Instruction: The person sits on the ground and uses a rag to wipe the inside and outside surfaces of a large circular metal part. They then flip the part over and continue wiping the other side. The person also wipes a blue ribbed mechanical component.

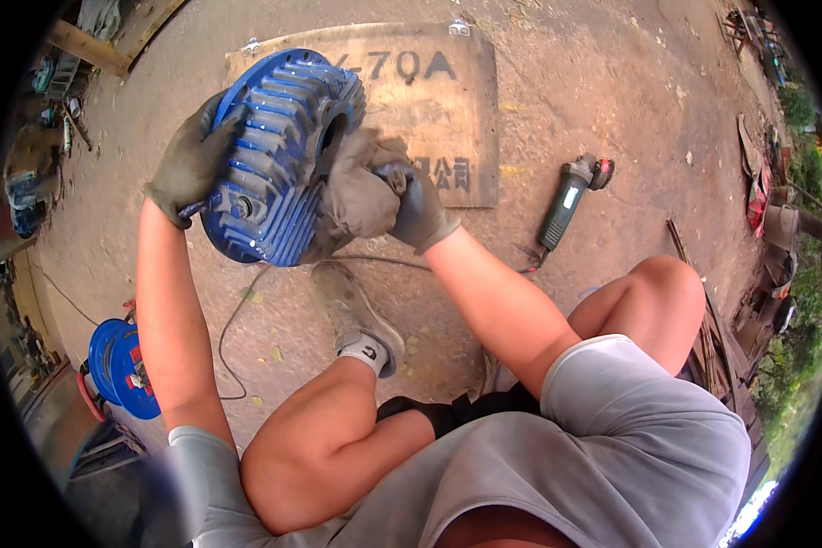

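- The ground (612, 82) is bare packed dirt, brownish and dusty, with a few small leaves and bits scattered over it; this is outdoors.
- A flat wooden board (470, 119) with painted markings lies on the dirt at the far middle, with small metal fittings at its far corners.
- An angle grinder (568, 199) lies on the dirt to the right of the board, and a thin cable (231, 329) runs across the ground nearer in.
- At the near left a blue cable reel (117, 367) stands at the edge of the dirt; far left holds timber and clutter too small to tell apart.
- Along the right edge lie scrap wood and green plants.
- No open container shows its contents.
- A blue ribbed metal casting (269, 151) with a round centre hole is held up in the air over the board's left part.
- The left hand (190, 163), gloved, is wrapped around the casting's left rim.
- The right hand (402, 196), gloved, clutches a grey rag (352, 196) pressed against the casting's right side.
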{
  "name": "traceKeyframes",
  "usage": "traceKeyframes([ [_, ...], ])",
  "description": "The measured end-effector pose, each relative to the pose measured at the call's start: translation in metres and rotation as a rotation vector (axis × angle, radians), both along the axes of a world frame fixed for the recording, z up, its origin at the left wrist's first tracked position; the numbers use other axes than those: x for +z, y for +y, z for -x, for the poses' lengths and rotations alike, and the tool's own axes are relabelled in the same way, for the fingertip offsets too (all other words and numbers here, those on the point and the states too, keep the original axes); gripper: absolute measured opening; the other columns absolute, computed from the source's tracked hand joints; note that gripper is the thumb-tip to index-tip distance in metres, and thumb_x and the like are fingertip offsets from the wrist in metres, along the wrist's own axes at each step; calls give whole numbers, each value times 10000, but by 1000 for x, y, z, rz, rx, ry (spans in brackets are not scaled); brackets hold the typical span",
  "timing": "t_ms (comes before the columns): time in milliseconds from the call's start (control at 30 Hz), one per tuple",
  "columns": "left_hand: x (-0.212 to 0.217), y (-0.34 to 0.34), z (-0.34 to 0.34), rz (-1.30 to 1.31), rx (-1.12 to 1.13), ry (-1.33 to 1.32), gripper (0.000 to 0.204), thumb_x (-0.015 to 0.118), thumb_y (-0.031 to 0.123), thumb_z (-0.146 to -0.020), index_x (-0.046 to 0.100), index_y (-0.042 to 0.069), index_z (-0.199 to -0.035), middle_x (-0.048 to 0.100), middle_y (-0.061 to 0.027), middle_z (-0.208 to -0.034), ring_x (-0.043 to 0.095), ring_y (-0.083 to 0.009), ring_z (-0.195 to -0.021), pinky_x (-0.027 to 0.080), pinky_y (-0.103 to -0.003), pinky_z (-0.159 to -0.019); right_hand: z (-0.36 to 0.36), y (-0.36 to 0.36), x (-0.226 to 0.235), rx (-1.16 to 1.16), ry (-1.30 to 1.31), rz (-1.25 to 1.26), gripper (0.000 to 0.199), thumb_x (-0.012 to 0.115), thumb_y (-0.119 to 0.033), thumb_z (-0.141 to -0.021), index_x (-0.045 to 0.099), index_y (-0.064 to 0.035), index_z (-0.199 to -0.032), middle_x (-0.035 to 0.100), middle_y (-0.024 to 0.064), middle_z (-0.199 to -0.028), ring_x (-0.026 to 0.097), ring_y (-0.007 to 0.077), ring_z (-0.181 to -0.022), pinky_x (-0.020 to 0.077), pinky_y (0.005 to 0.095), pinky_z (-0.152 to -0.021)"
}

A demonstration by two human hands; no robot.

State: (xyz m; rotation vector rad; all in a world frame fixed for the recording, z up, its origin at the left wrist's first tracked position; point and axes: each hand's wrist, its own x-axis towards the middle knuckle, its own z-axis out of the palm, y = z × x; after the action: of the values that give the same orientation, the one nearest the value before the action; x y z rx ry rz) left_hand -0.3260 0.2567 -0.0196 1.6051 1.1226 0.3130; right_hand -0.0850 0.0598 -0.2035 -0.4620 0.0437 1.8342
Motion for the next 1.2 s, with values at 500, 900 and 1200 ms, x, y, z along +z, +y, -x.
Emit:
traceKeyframes([
  [500,15,-17,-3,-74,-3,159,522,622,335,-1107,593,-35,-1474,756,-180,-1264,724,-217,-1110,566,-373,-1026,-19,-9,28,-16,-464,-204,531,519,-291,-1092,496,-27,-1552,618,173,-1500,697,286,-1236,575,381,-1074],
  [900,41,-11,-32,-125,-123,211,558,617,342,-1103,558,-4,-1537,748,-223,-1295,748,-275,-1118,567,-405,-1042,-59,55,121,1094,-2108,-516,512,655,-492,-1002,657,-205,-1426,577,94,-1580,673,311,-1325,552,435,-1109],
  [1200,87,-2,-113,-89,-635,577,552,582,298,-1122,469,52,-1603,772,-207,-1143,771,-243,-916,658,-411,-782,-108,77,138,-332,-1949,-437,280,701,-72,-905,653,-100,-1179,694,162,-1112,734,347,-983,627,417,-830],
])
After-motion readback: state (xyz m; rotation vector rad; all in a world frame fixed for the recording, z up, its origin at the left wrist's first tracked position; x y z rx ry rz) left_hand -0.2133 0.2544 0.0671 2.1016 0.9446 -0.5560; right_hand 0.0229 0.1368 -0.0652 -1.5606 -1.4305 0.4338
